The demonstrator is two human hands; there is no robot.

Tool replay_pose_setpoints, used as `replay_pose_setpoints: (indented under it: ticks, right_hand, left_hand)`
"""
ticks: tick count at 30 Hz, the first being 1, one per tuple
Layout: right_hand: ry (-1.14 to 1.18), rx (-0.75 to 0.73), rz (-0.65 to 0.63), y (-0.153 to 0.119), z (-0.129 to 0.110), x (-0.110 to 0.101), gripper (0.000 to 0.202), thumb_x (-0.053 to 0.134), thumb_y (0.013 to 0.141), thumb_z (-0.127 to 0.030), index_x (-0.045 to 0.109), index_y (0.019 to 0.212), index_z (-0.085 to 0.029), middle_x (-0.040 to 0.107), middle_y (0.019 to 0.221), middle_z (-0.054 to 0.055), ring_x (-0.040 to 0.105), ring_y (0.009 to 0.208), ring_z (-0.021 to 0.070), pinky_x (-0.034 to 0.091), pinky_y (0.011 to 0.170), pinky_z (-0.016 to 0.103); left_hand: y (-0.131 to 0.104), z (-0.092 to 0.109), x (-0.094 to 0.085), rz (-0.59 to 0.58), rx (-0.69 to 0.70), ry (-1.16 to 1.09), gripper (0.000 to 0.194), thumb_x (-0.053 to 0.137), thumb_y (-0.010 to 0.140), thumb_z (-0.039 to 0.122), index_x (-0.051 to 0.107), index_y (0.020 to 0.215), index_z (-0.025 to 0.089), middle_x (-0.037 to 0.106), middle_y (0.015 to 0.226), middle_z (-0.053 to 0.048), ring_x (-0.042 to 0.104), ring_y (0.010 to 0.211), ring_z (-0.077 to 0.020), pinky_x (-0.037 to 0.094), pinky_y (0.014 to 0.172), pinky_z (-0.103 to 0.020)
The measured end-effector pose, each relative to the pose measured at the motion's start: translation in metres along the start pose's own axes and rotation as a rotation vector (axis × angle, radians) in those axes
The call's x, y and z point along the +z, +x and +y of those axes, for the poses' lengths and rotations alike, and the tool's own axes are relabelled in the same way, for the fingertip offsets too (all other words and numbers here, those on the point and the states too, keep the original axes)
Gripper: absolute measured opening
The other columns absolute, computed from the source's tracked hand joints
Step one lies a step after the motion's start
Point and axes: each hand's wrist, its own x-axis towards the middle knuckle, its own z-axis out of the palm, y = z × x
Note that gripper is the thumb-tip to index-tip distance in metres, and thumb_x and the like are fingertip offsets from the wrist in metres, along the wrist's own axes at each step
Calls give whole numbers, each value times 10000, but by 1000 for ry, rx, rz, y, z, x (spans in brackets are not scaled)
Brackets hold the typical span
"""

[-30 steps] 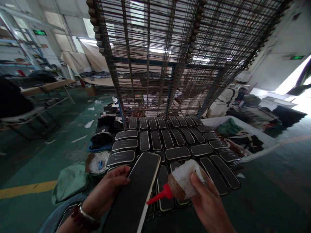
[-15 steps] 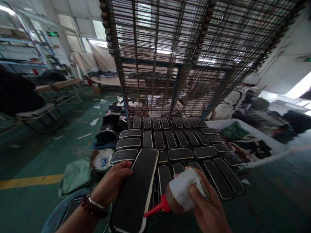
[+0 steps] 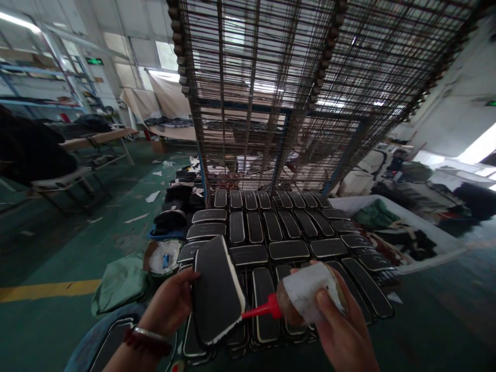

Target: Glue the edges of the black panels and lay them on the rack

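Nozzle (image 3: 257,311) meets black piece (image 3: 216,289) — right hand (image 3: 341,330) cut off below.

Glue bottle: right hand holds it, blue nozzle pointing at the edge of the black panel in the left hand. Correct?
Not quite. The head view shows the nozzle is red, not blue. The right hand holds the glue bottle; the left hand holds the black panel.

The held panel (image 3: 216,292) is black with a pale cream edge. The glue bottle (image 3: 306,299) is brownish, wrapped in white paper, with a red nozzle (image 3: 260,311). The laid-out pieces (image 3: 289,249) are black with light outlines. The floor (image 3: 70,248) is green with a yellow stripe (image 3: 42,290).
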Motion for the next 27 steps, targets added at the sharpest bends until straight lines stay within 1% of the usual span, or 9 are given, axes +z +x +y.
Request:
replay_pose_setpoints:
  ticks: [3,8,11,13,16,18,21,24,27]
  right_hand:
    - [10,-57,53,5,-1,1,444,771,853,-348,571,1240,-261,658,1121,115,604,1036,292,548,778,340]
    - [29,-100,137,6,-1,4,460,782,844,-363,569,1239,-261,658,1116,97,596,1054,288,530,822,355]
    - [36,-111,135,2,1,5,450,762,862,-364,558,1249,-258,654,1131,101,594,1061,275,525,820,330]
    - [47,-103,138,-1,3,4,444,760,864,-359,556,1246,-258,665,1104,102,608,1036,265,528,800,310]
    - [39,-76,123,-5,9,1,460,768,856,-367,549,1247,-263,664,1107,108,614,1024,276,533,787,321]
    - [43,-56,93,-8,12,1,470,770,854,-380,544,1250,-267,653,1140,112,600,1054,289,528,814,343]
    - [96,-7,105,-15,16,6,496,776,846,-396,531,1259,-272,651,1151,112,576,1103,297,513,856,370]
    - [117,44,142,-22,18,15,536,798,821,-406,523,1259,-262,652,1146,123,571,1105,316,509,857,399]
    - [101,52,126,-24,16,17,560,807,809,-408,518,1261,-243,648,1144,142,579,1084,334,517,825,407]
  left_hand:
    - [-2,-7,-2,32,-10,-69,277,451,846,-60,550,646,104,629,453,1,577,335,-63,463,354,-87]
    - [-5,-23,-3,11,-30,-176,238,408,882,-47,564,753,78,678,537,-49,650,429,-107,539,418,-134]
    - [-5,-30,-5,18,-57,-235,242,409,887,-48,538,733,87,652,513,-30,593,374,-57,477,380,-71]
    - [-4,-31,-6,18,-64,-243,245,413,884,-51,527,726,97,636,505,-12,580,369,-45,458,371,-55]
    - [-3,-31,-5,19,-59,-245,242,417,871,-61,532,743,109,645,534,-10,620,414,-74,515,413,-98]
    - [-2,-32,-5,18,-53,-240,234,424,865,-58,541,755,112,654,555,-15,638,432,-96,551,434,-142]
    - [-2,-32,-5,4,-37,-232,215,428,863,-56,565,807,100,673,600,-26,678,502,-124,589,483,-184]
    - [-3,-33,-5,1,-14,-219,212,420,868,-63,576,876,80,676,615,-22,693,539,-125,598,514,-185]
    - [-2,-34,-5,6,1,-212,214,421,863,-68,574,892,79,668,610,-12,684,520,-119,594,505,-183]
